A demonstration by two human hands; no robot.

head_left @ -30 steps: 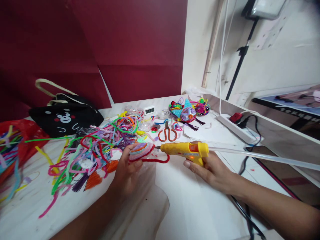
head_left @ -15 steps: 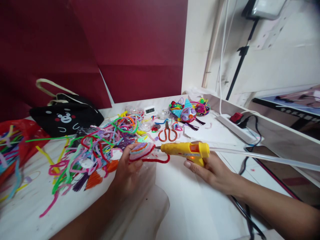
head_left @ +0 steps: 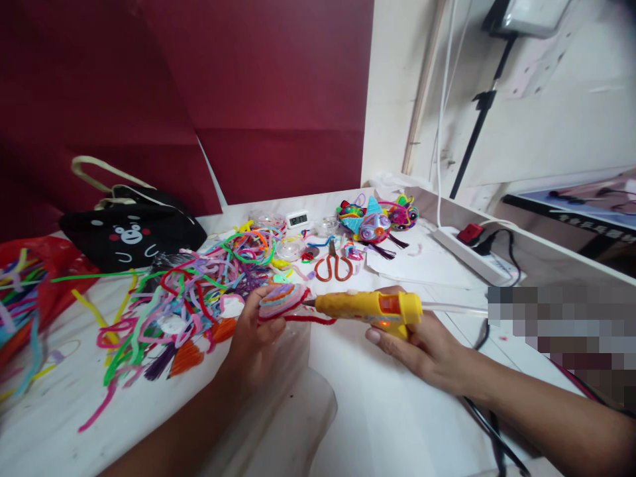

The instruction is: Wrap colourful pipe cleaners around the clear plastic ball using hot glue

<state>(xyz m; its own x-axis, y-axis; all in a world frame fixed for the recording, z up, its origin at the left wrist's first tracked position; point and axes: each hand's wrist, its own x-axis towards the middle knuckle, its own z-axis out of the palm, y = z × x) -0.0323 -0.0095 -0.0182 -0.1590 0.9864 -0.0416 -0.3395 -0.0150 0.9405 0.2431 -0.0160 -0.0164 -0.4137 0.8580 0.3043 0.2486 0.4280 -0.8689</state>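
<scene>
My left hand (head_left: 259,338) pinches a striped pipe-cleaner piece (head_left: 282,299) in pink, orange and lilac, with a red strand along its edge. The loose end of that red pipe cleaner (head_left: 325,320) trails to the right. My right hand (head_left: 422,344) is wrapped round the grip of a yellow hot glue gun (head_left: 370,308), whose small orange light glows. Its nozzle meets or nearly meets the right edge of the striped piece. A clear glue stick (head_left: 454,308) sticks out of the gun's back. Orange-handled scissors (head_left: 334,266) lie just beyond.
A tangled heap of pipe cleaners (head_left: 199,285) and tassels (head_left: 186,358) covers the left. Behind stand a black bag (head_left: 132,232), a small digital timer (head_left: 297,219) and finished colourful ornaments (head_left: 375,222). A power strip (head_left: 474,257) with black cables lies at the right.
The glue gun has tilted slightly, its nozzle moving a little left and down along the red-edged side of the striped piece. My left hand has hardly moved.
</scene>
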